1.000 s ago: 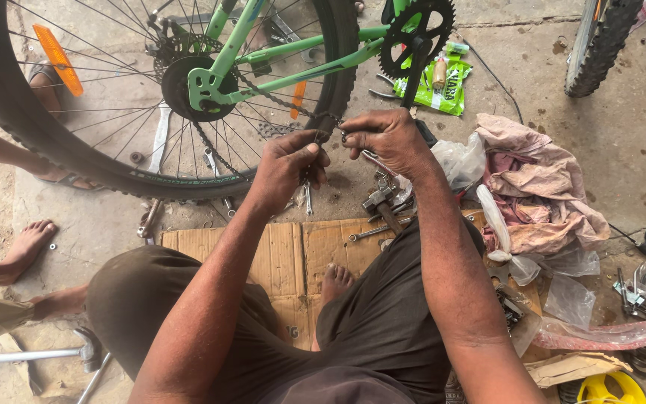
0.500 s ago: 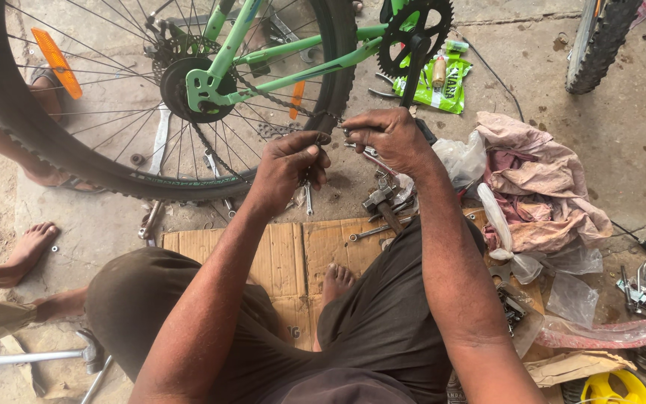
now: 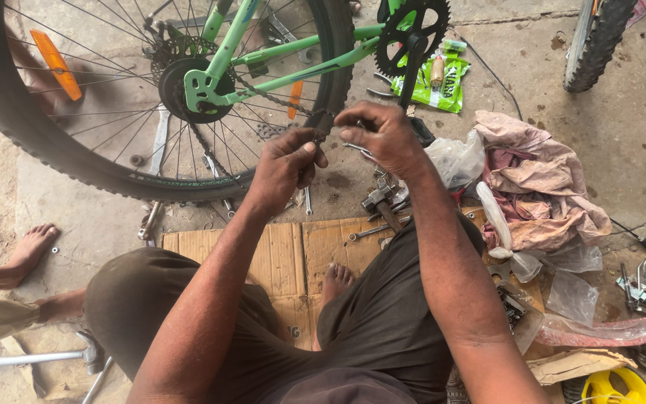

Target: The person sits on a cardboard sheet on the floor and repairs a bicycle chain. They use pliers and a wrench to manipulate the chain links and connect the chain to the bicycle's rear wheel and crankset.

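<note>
Landmark: rear wheel (image 3: 151,90), bike upside down, so chain (image 3: 263,93) runs slack and reachable. Left hand (image 3: 282,168) just right of wheel rim, fingers curled, thumb and forefinger pinching chain end. Right hand (image 3: 383,135) further right of wheel, below chainring (image 3: 413,26), fingertips pressed together on other chain end; ends held close, likely for joining. Hammer (image 3: 379,206) and spanners below-right of wheel, within reach. Cardboard (image 3: 293,254) below wheel, under the squatting person. Rags (image 3: 540,187) far right.
</note>
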